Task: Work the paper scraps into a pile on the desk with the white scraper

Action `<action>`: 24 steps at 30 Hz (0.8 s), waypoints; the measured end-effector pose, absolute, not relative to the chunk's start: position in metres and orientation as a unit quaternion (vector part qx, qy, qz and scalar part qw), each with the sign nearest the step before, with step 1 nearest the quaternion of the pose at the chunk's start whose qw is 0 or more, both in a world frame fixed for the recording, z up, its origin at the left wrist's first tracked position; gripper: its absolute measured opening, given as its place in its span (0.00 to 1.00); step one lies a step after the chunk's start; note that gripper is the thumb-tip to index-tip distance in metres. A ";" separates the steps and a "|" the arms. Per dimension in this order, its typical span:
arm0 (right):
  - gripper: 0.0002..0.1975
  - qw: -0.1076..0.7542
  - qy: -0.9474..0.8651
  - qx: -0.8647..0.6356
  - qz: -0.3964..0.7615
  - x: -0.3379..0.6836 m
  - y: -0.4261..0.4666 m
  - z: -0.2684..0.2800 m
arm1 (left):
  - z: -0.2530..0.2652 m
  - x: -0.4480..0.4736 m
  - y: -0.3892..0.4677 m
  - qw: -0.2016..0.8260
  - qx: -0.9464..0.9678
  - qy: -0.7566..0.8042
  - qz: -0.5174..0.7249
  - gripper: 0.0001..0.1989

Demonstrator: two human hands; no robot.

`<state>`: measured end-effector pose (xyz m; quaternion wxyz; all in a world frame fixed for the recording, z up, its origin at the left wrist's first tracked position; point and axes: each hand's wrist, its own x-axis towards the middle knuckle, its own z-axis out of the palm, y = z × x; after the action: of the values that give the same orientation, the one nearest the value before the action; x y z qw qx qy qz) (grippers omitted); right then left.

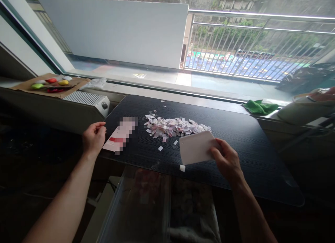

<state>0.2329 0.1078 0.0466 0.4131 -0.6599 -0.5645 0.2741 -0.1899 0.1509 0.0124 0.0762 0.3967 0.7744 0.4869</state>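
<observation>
My right hand (227, 159) is closed on a flat white plastic scraper (197, 147) with a small hole near one corner. The scraper is tilted over the black table (235, 131), at the near right side of a long heap of small cut paper pieces (175, 126). A few loose pieces lie nearer to me, one white scrap (182, 168) just below the scraper. My left hand (94, 138) has its fingers curled in, with nothing visible in them, at the table's left edge. Beside it lies a pink and red printed card (115, 141), partly blurred out.
Below the table's near edge stands a clear plastic bin (141, 204). A white heater (89, 101) and a cardboard sheet with colourful items (52, 86) are at the left. A green cloth (260, 107) lies on the sill at the right, beneath the window.
</observation>
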 end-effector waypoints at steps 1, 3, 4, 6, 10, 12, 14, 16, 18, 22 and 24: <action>0.17 0.420 -0.559 -0.658 0.280 0.234 0.108 0.045 | 0.012 -0.191 0.151 0.078 0.393 0.773 0.492 0.16; 0.17 0.425 -0.555 -0.655 0.288 0.235 0.109 0.040 | 0.010 -0.193 0.152 0.077 0.388 0.771 0.499 0.16; 0.17 0.424 -0.555 -0.654 0.291 0.235 0.109 0.036 | 0.010 -0.193 0.153 0.074 0.386 0.772 0.500 0.16; 0.17 0.422 -0.556 -0.649 0.302 0.236 0.108 0.029 | 0.009 -0.195 0.153 0.073 0.384 0.773 0.499 0.16; 0.16 0.428 -0.559 -0.637 0.315 0.238 0.104 0.021 | 0.009 -0.194 0.154 0.079 0.374 0.770 0.511 0.16; 0.15 0.431 -0.563 -0.632 0.314 0.239 0.102 0.020 | 0.010 -0.194 0.155 0.080 0.369 0.770 0.515 0.17; 0.15 0.435 -0.561 -0.630 0.313 0.239 0.101 0.020 | 0.011 -0.192 0.155 0.081 0.368 0.772 0.512 0.17; 0.16 0.440 -0.559 -0.630 0.311 0.239 0.101 0.021 | 0.013 -0.191 0.155 0.081 0.368 0.774 0.509 0.17; 0.15 0.441 -0.560 -0.627 0.314 0.239 0.101 0.021 | 0.014 -0.189 0.154 0.082 0.368 0.775 0.508 0.17; 0.14 0.445 -0.556 -0.622 0.326 0.240 0.101 0.020 | 0.015 -0.189 0.153 0.087 0.363 0.777 0.507 0.17; 0.15 0.453 -0.545 -0.624 0.329 0.240 0.101 0.018 | 0.014 -0.189 0.154 0.084 0.361 0.778 0.508 0.16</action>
<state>0.2399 0.1007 0.0184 0.4526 -0.6243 -0.5451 0.3290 -0.1894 0.1539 0.0139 0.0838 0.3612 0.7776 0.5077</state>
